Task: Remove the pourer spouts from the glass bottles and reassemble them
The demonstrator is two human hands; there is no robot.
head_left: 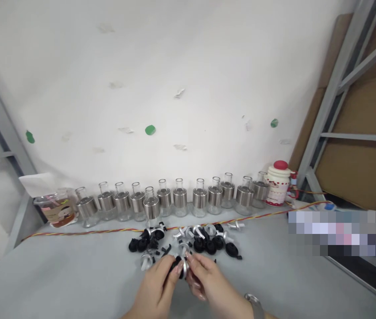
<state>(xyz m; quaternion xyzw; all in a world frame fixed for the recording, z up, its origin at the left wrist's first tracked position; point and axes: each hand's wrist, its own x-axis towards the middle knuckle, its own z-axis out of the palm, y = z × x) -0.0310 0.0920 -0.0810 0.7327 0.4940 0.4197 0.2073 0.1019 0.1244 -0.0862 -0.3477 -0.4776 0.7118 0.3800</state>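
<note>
My left hand [160, 283] is closed round a small black and silver bottle stopper [184, 270], its thumb and forefinger at the black side. From the other side my right hand [206, 277] pinches the silver rim of the same piece, so both hands meet at it. Fingers hide part of the stopper. Just beyond my hands lie loose black caps [211, 247], small black bits [167, 250] and silver discs with pale stems [146, 262]. A metal-banded watch [254, 305] is on my right wrist.
Several glass bottles with steel sleeves [199, 197] stand along the wall. A twisted red and yellow wire [108, 232] crosses the grey table [58, 274] before them. A clear tub [60, 210] is at left, a red-topped jar [278, 186] at right, a pixelated object [335, 232] beyond.
</note>
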